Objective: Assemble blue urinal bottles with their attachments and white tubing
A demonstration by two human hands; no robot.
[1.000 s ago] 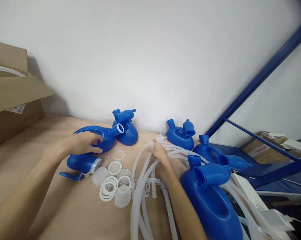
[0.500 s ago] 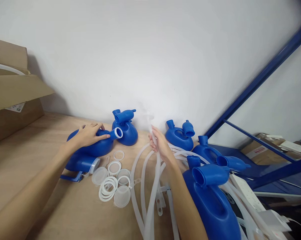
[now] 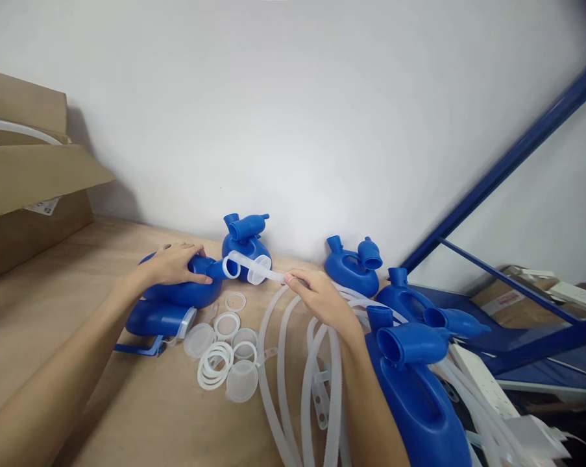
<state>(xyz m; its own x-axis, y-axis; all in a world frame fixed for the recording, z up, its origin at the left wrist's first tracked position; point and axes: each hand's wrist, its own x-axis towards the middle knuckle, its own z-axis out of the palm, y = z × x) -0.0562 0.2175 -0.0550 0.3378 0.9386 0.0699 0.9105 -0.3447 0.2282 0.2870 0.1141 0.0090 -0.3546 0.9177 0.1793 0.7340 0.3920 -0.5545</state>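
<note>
the table [image 3: 176, 421] meets the white wall [image 3: 293, 130] along its back edge. open wood lies left of the held bottle [image 3: 200, 292], between it and the box [image 3: 39, 237], and more spreads in front of the rings [image 3: 215, 365]. between the two back bottles there is a gap with only wall behind it. the right side is tight: bottles, tubing, a power strip [image 3: 485, 379] and the blue frame [image 3: 497, 159] crowd together there.

the left hand [image 3: 176, 264] is curved over the held bottle, gripping it, thumb toward its neck. the right hand [image 3: 317, 295] is closed on a tube [image 3: 274, 275] behind its disc [image 3: 257, 277], and the tube's end is at the bottle's white-rimmed mouth [image 3: 231, 267]; how far in, i cannot tell.

counted: five blue bottles, one held, two at the wall, two to the right. five blue cups, four with the other bottles, one [image 3: 159, 318] lidded and lying just in front of the held bottle. three clear lids [image 3: 242, 381] show among the rings; the rings overlap too much to count, as do the loops of tubing [image 3: 334, 402].
</note>
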